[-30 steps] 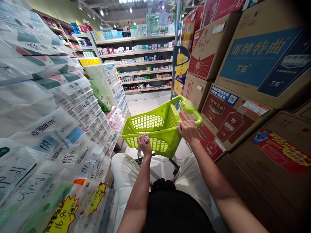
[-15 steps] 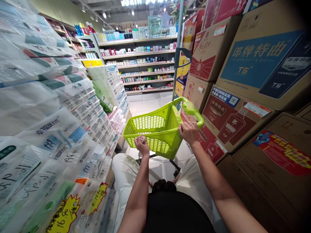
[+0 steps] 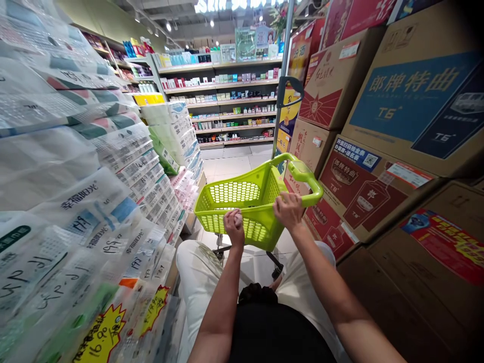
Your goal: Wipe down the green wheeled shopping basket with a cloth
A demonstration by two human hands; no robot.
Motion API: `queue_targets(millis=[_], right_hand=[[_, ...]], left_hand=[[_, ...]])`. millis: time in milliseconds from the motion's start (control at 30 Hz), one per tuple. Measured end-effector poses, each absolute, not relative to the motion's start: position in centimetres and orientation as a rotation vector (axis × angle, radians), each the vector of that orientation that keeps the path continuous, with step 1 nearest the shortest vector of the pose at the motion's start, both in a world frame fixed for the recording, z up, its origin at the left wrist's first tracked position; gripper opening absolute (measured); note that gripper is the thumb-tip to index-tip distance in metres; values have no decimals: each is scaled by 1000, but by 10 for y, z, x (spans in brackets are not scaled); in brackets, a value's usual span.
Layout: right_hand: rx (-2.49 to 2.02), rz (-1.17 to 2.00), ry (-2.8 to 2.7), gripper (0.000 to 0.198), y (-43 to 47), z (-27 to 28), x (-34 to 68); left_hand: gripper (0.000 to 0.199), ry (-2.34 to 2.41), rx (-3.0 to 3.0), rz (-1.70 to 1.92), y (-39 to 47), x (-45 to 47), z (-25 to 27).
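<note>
A lime-green shopping cart [image 3: 260, 234] with perforated basket sides stands sideways before my knees, its handle toward the right. My right hand [image 3: 289, 207] is closed over the near rim of its basket, close to the handle end. Against the near side of the basket, my left hand [image 3: 233, 227] is closed round a small crumpled pinkish cloth [image 3: 238, 218]. Whether those left fingers also grip the rim I cannot tell. The visible part of the basket's inside shows green mesh; its floor is mostly hidden.
Packs of tissue paper [image 3: 113, 201] with handwritten prices rise close on the left. Stacked cardboard cartons [image 3: 416, 101] line the right side. A metal post [image 3: 283, 60] with a dark hook-shaped bracket stands behind the cart. Shelves of small boxed goods [image 3: 234, 78] face me across the tiled floor.
My left hand has slid right along the basket's near side with the cloth. My right hand has shifted slightly left on the rim. The view has moved a little.
</note>
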State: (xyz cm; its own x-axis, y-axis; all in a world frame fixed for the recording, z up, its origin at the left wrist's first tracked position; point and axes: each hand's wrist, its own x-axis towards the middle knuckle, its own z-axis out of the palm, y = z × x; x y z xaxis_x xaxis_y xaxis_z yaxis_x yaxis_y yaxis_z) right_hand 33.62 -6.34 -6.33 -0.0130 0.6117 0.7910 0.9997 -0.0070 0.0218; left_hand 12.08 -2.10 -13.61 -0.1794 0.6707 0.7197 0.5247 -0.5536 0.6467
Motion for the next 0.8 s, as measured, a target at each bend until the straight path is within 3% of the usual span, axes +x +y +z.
queue_targets(millis=[133,300,467,633,800], right_hand=[[-1683,-727,-1841,16,-66,-70,318],[-1721,-720,-1824,16,-70,-69,317],[-1688,-655,-1925,19,-68,-73,301],[-1662,-628,-1971,31,-66,-78,297],[-1698,-596,-2012,26,-59,-78,290]], left_hand=[[41,1213,2191,1647,-25,139,-115],[33,1612,2066,1498,-8,117,-100],[39,1255,2335,1323,-9,120,-94],[31,1626,2211,1191,-5,101,-87],[35,1367,2389,1130,-5,94,-87]])
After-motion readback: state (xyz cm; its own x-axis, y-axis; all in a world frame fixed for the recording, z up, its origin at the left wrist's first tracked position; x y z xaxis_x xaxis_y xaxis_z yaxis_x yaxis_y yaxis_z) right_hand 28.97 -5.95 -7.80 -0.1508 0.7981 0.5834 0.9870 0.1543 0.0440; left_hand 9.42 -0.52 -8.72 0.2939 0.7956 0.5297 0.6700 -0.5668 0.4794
